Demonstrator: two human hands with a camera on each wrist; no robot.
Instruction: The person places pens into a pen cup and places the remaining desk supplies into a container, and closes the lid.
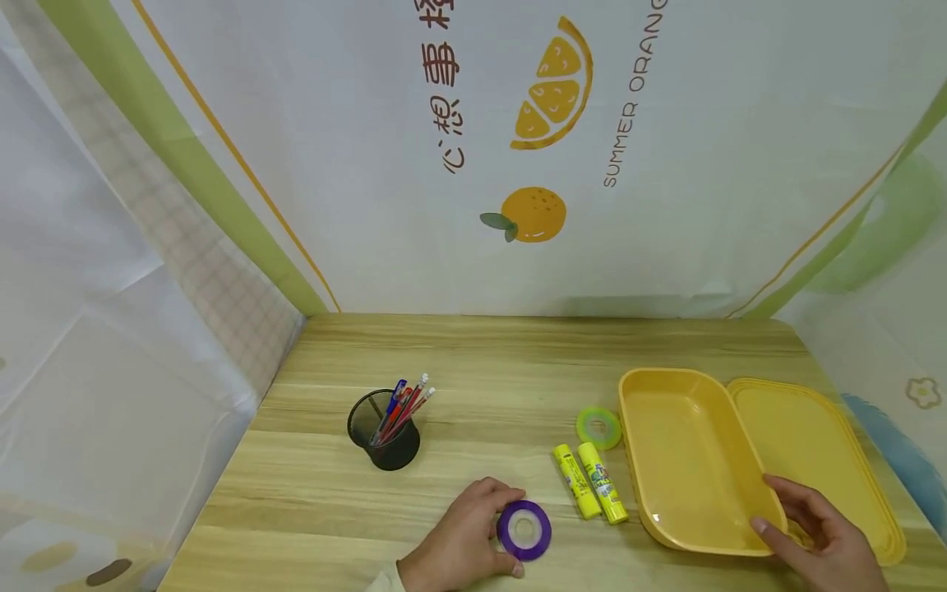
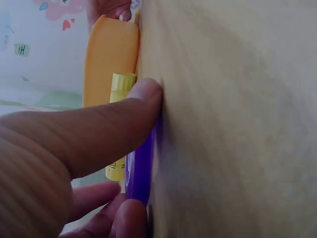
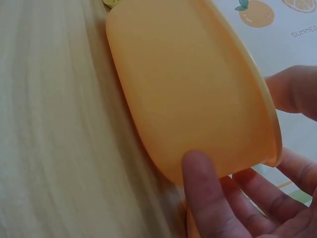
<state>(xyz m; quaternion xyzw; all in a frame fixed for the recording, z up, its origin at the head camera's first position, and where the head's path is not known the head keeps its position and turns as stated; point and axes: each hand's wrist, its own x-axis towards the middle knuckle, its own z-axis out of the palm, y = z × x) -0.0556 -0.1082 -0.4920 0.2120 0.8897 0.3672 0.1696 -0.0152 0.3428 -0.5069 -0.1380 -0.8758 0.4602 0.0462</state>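
Beside the near middle of the table, my left hand [image 1: 473,534] pinches a purple roll of tape [image 1: 544,534] between thumb and fingers. In the left wrist view the purple roll [image 2: 140,171] stands edge-on, with the thumb at one side and fingertips at the other. My right hand [image 1: 821,534] holds the near right corner of a yellow plastic box [image 1: 688,460], which has no cover on it. The right wrist view shows the thumb against the box's wall [image 3: 188,89] and other fingers round its corner.
Two yellow glue sticks [image 1: 577,482] lie between the purple roll and the box. A green roll of tape [image 1: 599,428] is by the box's left side. The yellow lid [image 1: 806,444] lies to its right. A black mesh pen cup [image 1: 395,450] with several pens and pencils stands left.
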